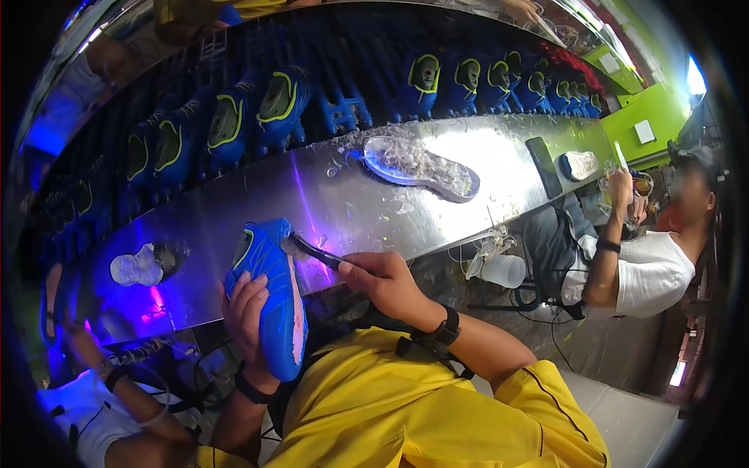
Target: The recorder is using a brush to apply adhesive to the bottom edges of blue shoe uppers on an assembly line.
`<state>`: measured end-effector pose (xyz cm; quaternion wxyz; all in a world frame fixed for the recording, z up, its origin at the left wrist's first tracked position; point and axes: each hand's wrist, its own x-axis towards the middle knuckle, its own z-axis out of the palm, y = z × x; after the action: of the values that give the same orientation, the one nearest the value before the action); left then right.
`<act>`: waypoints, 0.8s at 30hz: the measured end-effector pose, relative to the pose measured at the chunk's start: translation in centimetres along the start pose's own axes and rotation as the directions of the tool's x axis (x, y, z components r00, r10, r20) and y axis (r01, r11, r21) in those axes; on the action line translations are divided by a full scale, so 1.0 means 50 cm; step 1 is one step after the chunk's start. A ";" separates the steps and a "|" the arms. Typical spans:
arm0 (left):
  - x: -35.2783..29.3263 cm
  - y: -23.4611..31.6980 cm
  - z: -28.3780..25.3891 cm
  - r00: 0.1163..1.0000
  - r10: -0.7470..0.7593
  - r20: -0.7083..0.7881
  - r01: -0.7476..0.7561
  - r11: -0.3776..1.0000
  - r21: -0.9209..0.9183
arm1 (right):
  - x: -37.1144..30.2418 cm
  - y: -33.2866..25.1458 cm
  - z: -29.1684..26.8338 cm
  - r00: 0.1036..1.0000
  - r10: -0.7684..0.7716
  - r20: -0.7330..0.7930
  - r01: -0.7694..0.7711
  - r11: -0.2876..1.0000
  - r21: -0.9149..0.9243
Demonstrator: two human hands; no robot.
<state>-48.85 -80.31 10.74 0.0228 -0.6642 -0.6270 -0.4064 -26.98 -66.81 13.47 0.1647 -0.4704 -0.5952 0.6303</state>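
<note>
Obs: my left hand (248,316) is wrapped around a blue football shoe (269,292), fingers curled over the upper, sole edge turned toward my right. The shoe sits against my lap, just below the steel bench (234,226).

My right hand (382,277) is closed on a dark brush-like tool (312,251), its tip touching the shoe near the collar.

Beyond the tool tip, further up the bench, lies a loose translucent sole (421,168) among white shavings. Rows of matching blue shoes (273,105) stand past it.

Judgement: the shoe looks light, with a soft, yielding upper and a stiffer sole. Best hold is across the midfoot, thumb on the sole edge; the synthetic skin may be slick.

A co-worker in white (647,273) sits off to my right.
</note>
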 end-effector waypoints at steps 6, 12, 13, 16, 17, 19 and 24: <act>0.002 0.005 -0.001 1.000 -0.013 0.026 0.014 1.000 -0.005 | -0.051 -0.008 -0.013 0.983 0.059 0.174 -0.101 0.965 0.243; 0.021 0.028 -0.002 0.999 -0.027 0.018 0.026 0.999 0.040 | -0.094 -0.038 -0.028 0.968 0.108 0.228 -0.174 0.940 0.294; 0.026 0.034 -0.003 0.999 -0.032 0.022 0.031 0.999 0.041 | -0.102 -0.041 -0.029 0.975 0.088 0.205 -0.143 0.951 0.275; 0.045 0.056 -0.010 0.998 -0.050 0.031 0.049 0.998 0.047 | -0.120 -0.047 -0.029 0.992 -0.008 0.123 -0.018 0.978 0.209; 0.051 0.062 -0.010 0.998 -0.058 0.033 0.056 0.997 0.051 | -0.125 -0.049 -0.028 0.994 -0.062 0.087 0.045 0.982 0.181; 0.063 0.073 -0.012 0.996 -0.074 0.044 0.072 0.996 0.055 | -0.131 -0.051 -0.029 0.988 -0.148 0.042 0.141 0.980 0.140; 0.099 0.098 -0.016 0.992 -0.114 0.059 0.110 0.992 0.066 | -0.147 -0.060 -0.039 0.933 -0.361 -0.002 0.359 0.928 0.103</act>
<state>-45.66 -77.75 16.42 0.0010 -0.6394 -0.6760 -0.3663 -22.79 -70.56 19.38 0.2962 -0.3388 -0.6399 0.6229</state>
